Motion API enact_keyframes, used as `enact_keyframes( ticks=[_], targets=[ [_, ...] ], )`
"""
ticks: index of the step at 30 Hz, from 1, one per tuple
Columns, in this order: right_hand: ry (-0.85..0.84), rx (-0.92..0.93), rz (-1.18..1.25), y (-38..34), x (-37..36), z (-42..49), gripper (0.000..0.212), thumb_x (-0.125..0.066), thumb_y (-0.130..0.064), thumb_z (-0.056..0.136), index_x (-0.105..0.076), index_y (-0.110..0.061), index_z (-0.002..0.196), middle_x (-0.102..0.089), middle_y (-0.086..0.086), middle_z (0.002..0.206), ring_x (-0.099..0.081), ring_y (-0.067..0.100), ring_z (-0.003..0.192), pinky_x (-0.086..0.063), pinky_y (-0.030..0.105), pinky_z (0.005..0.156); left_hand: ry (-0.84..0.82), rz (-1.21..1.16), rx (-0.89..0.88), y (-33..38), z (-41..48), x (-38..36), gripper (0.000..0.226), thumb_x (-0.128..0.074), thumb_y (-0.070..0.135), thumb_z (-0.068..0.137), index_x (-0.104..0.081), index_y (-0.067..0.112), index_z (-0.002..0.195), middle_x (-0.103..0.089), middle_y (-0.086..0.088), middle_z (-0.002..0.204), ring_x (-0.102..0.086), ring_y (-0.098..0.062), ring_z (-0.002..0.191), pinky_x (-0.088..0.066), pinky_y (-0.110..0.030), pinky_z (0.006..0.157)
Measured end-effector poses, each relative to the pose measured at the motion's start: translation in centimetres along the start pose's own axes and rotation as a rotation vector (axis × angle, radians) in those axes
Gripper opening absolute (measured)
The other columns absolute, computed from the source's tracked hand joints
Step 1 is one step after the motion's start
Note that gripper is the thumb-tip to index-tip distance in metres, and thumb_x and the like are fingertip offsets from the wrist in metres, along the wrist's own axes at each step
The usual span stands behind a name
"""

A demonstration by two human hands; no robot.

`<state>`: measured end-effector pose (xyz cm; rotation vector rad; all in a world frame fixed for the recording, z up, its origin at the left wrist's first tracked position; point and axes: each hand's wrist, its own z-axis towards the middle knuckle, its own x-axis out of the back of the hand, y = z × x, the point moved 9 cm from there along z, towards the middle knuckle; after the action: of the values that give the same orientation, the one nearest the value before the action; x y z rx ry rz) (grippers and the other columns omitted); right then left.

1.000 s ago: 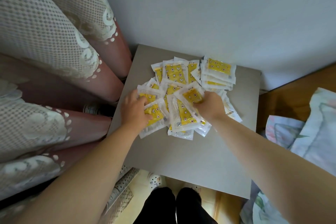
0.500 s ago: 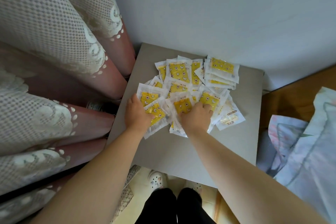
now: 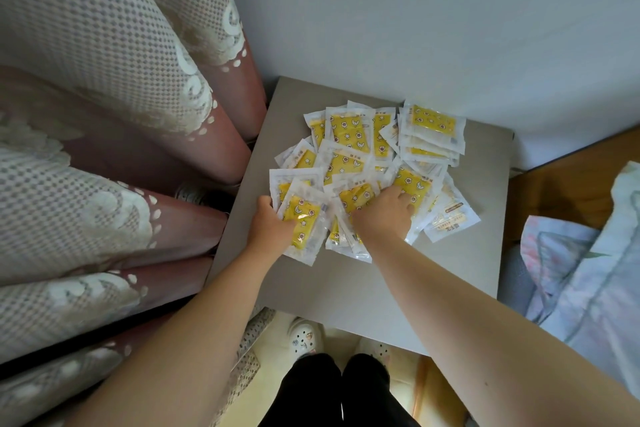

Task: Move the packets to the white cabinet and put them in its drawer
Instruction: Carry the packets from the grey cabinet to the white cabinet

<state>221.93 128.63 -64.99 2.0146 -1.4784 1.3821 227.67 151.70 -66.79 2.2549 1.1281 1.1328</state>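
centre: yellow-and-white packets heaped, overlapping, on grey table top | lower centre-left: left hand grips packets at the heap's near-left edge | centre: right hand palm down on the heap, fingertips hidden among packets | left: lace curtain | right edge: floral bedding | bottom: white shoes

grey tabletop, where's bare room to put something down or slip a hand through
Bare: the tabletop strip nearest you, below the packets, and the right margin by the bedding. Narrow band along the curtain. Crowded: middle and back, almost to the wall.
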Motion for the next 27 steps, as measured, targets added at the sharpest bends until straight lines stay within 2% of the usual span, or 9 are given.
enact_keyframes(
  ticks=[2, 7, 10, 13, 16, 18, 21, 24, 27],
  targets=[
    [-0.029, 0.015, 0.021, -0.3, -0.3, -0.1, 0.062, -0.067, -0.021, 0.081, -0.035, -0.006, 0.132, -0.036, 0.014, 0.137, -0.035, 0.033, 0.127, -0.035, 0.038, 0.102, -0.001, -0.024, 0.016, -0.5, -0.1, -0.2, 0.034, -0.056, -0.003, 0.083, -0.041, 0.016, 0.107, -0.057, -0.002, 0.097, -0.059, -0.023, 0.087, -0.054, -0.038, 0.076],
    [-0.126, -0.016, -0.014, -0.4, -1.0, 0.0, 0.072, -0.071, -0.024, 0.080, -0.029, -0.011, 0.137, -0.029, 0.012, 0.140, -0.032, 0.032, 0.129, -0.038, 0.042, 0.100, 0.005, -0.036, 0.025, -1.1, -0.7, -0.8, 0.025, -0.055, 0.000, 0.088, -0.053, 0.014, 0.110, -0.060, 0.001, 0.100, -0.058, -0.018, 0.087, -0.043, -0.022, 0.058],
    [-0.164, -0.052, 0.067, -0.3, -1.8, -0.1, 0.087, -0.077, -0.017, 0.074, -0.022, -0.012, 0.141, -0.025, 0.011, 0.141, -0.036, 0.033, 0.129, -0.042, 0.043, 0.101, 0.014, -0.097, 0.041, -1.5, -0.8, -1.0, 0.027, -0.057, 0.001, 0.089, -0.057, 0.013, 0.113, -0.062, 0.000, 0.102, -0.061, -0.019, 0.091, -0.046, -0.025, 0.067],
    [-0.158, -0.056, 0.059, -0.2, -1.7, 0.0, 0.088, -0.078, -0.018, 0.073, -0.023, -0.012, 0.141, -0.027, 0.011, 0.140, -0.035, 0.032, 0.129, -0.040, 0.041, 0.101, 0.014, -0.131, 0.043, -1.8, -1.0, -1.2, 0.030, -0.057, 0.002, 0.090, -0.058, 0.014, 0.117, -0.063, 0.000, 0.107, -0.061, -0.018, 0.092, -0.047, -0.026, 0.069],
    [-0.080, 0.011, -0.058, -0.6, -0.8, 0.0, 0.073, -0.076, -0.021, 0.074, -0.033, -0.014, 0.133, -0.033, 0.012, 0.134, -0.033, 0.032, 0.127, -0.034, 0.038, 0.103, 0.013, -0.150, 0.029, -1.5, -1.2, -1.3, 0.034, -0.057, -0.001, 0.090, -0.057, 0.016, 0.120, -0.062, 0.001, 0.109, -0.059, -0.016, 0.094, -0.048, -0.029, 0.074],
    [0.031, 0.136, -0.176, -1.5, 0.0, -0.3, 0.054, -0.074, -0.023, 0.075, -0.044, -0.014, 0.119, -0.040, 0.011, 0.127, -0.036, 0.032, 0.123, -0.033, 0.038, 0.101, 0.020, -0.153, 0.024, -1.5, -1.2, -1.4, 0.034, -0.057, -0.001, 0.090, -0.056, 0.016, 0.120, -0.062, 0.001, 0.109, -0.059, -0.016, 0.094, -0.047, -0.028, 0.074],
    [0.151, 0.359, -0.230, -2.3, 0.5, -0.8, 0.027, -0.071, -0.022, 0.076, -0.048, -0.014, 0.088, -0.052, 0.007, 0.102, -0.047, 0.029, 0.104, -0.037, 0.033, 0.081, 0.042, -0.135, 0.023, -1.6, -1.4, -1.4, 0.032, -0.060, 0.002, 0.089, -0.057, 0.016, 0.118, -0.063, 0.000, 0.109, -0.061, -0.019, 0.097, -0.049, -0.030, 0.077],
    [-0.040, 0.292, 0.082, -0.6, -0.1, -0.1, 0.026, -0.070, -0.018, 0.074, -0.045, -0.014, 0.077, -0.055, 0.003, 0.078, -0.054, 0.023, 0.073, -0.036, 0.026, 0.055, 0.055, -0.146, 0.033, -1.7, -1.5, -1.4, 0.027, -0.063, 0.002, 0.087, -0.057, 0.015, 0.110, -0.062, 0.000, 0.105, -0.062, -0.019, 0.094, -0.049, -0.029, 0.074],
    [-0.217, 0.186, 0.379, 0.5, -0.3, 0.0, 0.017, -0.075, -0.018, 0.075, -0.058, -0.014, 0.078, -0.059, -0.003, 0.069, -0.056, 0.015, 0.063, -0.041, 0.024, 0.054, 0.041, -0.223, 0.068, -1.8, -1.5, -1.3, 0.025, -0.066, -0.001, 0.084, -0.058, 0.015, 0.102, -0.064, -0.001, 0.101, -0.063, -0.019, 0.090, -0.051, -0.028, 0.071]
  ],
)
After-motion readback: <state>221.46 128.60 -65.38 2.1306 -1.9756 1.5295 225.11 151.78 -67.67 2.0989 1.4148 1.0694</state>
